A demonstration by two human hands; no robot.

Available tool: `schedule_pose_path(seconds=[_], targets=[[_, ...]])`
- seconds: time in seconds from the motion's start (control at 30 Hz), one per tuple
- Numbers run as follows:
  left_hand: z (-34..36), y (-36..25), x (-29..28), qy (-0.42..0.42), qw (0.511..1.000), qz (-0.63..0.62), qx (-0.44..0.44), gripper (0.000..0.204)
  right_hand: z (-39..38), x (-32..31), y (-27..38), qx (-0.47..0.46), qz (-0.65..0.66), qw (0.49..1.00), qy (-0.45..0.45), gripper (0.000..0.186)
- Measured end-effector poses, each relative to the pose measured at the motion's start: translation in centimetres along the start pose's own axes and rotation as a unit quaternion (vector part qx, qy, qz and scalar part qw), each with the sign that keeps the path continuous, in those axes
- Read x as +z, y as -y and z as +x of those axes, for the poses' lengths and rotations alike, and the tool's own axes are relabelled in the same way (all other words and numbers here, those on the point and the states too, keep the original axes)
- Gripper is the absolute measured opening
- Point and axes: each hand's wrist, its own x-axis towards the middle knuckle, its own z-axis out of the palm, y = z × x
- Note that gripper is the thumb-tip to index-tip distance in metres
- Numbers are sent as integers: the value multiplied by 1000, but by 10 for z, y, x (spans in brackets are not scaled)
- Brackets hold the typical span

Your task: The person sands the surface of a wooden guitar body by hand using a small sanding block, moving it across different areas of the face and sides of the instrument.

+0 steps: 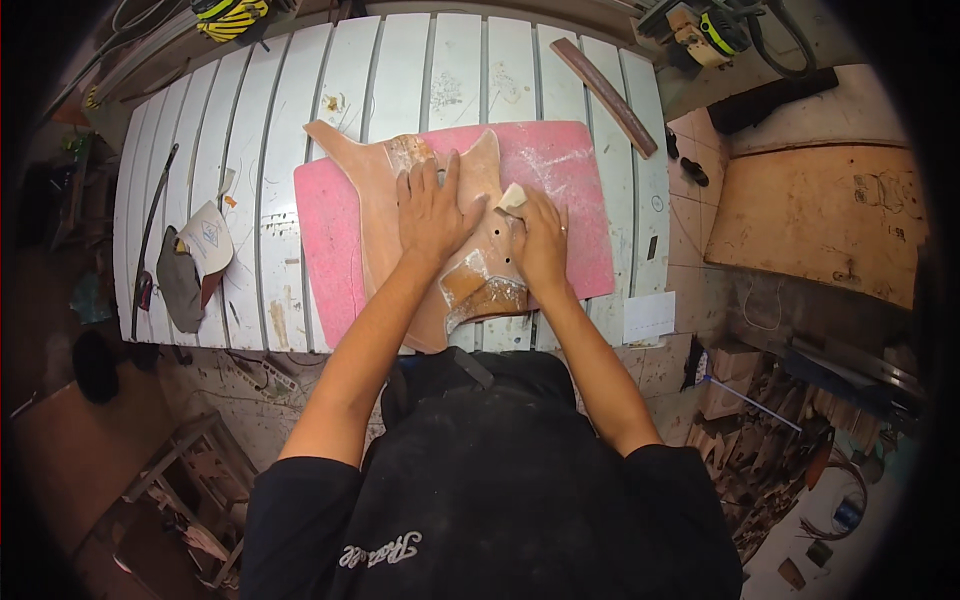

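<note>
A light-brown wooden board shaped like a guitar body [381, 215], with pointed horns and curved cutouts, lies flat on a pink mat [580, 220]. Two small dark holes show right of its middle, and glossy amber patches near the top and bottom carry white dust. My left hand [432, 215] rests flat on the board, fingers stretched away from me. Closed round a small cream pad [512, 198], perhaps folded sandpaper, my right hand [541, 242] is at the board's right edge. The pad's underside is hidden.
Under the mat is a white slatted table [285, 200]. A cap [195, 265] and a thin dark rod [155, 240] lie at left. A long brown strip [604, 98] sits far right, white paper [650, 318] near right. Power tools [700, 35] stand behind; wood offcuts [760, 440] fill the lower right.
</note>
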Motion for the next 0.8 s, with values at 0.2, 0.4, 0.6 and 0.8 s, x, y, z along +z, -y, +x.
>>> schedule_pose_path(seconds=[0.2,0.4,0.6,0.8], targets=[[1,0,1,-21,1000,11,7,75,-64,-17,-4,-13,8,999,40,21],[-7,3,5,-9,1000,6,4,71,1,0,11,-25,48,998,-23,15],[1,1,3,-5,1000,17,10,71,-59,-13,5,-15,22,999,18,17],[-11,7,7,2,1000,-10,-3,71,-24,2,10,-6,20,1000,6,14]])
